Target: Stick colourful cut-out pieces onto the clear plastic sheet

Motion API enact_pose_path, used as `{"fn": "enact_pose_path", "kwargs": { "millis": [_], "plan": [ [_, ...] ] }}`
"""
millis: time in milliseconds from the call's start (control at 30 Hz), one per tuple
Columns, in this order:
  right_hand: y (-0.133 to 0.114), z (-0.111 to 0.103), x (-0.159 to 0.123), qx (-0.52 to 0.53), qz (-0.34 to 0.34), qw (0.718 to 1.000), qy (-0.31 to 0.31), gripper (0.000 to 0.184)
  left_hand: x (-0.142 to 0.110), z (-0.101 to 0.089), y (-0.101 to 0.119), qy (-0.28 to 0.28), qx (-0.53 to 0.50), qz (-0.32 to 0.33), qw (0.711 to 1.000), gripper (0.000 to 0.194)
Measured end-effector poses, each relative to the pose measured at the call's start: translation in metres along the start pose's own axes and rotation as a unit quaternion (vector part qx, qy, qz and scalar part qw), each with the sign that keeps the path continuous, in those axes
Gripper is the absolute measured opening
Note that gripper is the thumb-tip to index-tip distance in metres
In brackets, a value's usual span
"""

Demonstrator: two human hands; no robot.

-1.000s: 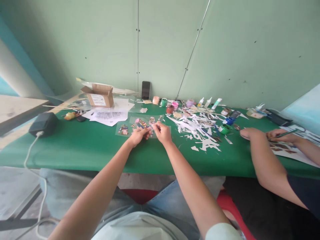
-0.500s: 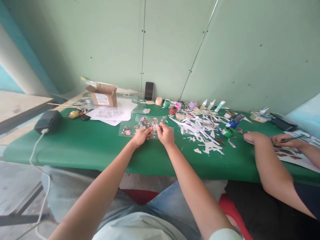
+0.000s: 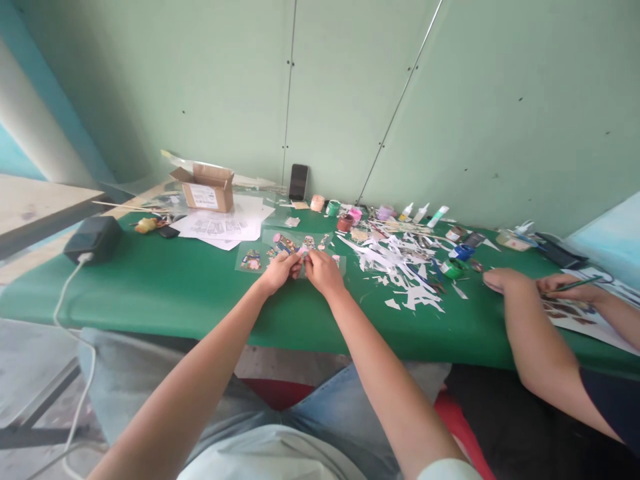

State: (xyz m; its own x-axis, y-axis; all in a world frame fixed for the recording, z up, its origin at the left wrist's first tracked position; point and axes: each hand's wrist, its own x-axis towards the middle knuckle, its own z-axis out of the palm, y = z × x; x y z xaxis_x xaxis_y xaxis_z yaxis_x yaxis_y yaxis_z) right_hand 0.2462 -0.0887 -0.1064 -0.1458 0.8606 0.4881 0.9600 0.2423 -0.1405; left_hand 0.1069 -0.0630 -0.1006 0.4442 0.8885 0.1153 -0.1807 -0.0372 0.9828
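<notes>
My left hand [image 3: 278,272] and my right hand [image 3: 321,271] meet over the green table [image 3: 150,287], fingers pinched together on a small colourful cut-out [image 3: 301,253] held between them. Just beyond my hands lie clear plastic sheets [image 3: 260,257] with several bright printed figures on them. To the right of my right hand spreads a heap of white paper scraps [image 3: 400,263].
Small paint pots [image 3: 345,220], glue bottles [image 3: 420,212], a phone [image 3: 299,181] against the wall, a cardboard box [image 3: 205,188], printed sheets [image 3: 220,227] and a black adapter with white cable [image 3: 93,239] are on the table. At right, another person's hands [image 3: 530,283] hold a pencil over paper.
My hands stay pinched on the cut-out and have drawn closer together. The view shifted slightly; the other person's hands barely moved.
</notes>
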Motion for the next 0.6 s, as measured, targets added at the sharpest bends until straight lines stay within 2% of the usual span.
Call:
{"fn": "enact_pose_path", "kwargs": {
  "millis": [200, 600],
  "plan": [
    [-0.0030, 0.0000, 0.0032, -0.027, 0.003, 1.000, -0.012, 0.022, 0.0026, -0.0004, 0.0005, 0.003, -0.001, -0.002, 1.000, 0.041],
    [-0.0024, -0.0018, 0.0043, -0.053, 0.080, 0.995, -0.008, 0.022, 0.0003, -0.0001, 0.0059, -0.025, 0.014, -0.007, 1.000, 0.035]
  ]
}}
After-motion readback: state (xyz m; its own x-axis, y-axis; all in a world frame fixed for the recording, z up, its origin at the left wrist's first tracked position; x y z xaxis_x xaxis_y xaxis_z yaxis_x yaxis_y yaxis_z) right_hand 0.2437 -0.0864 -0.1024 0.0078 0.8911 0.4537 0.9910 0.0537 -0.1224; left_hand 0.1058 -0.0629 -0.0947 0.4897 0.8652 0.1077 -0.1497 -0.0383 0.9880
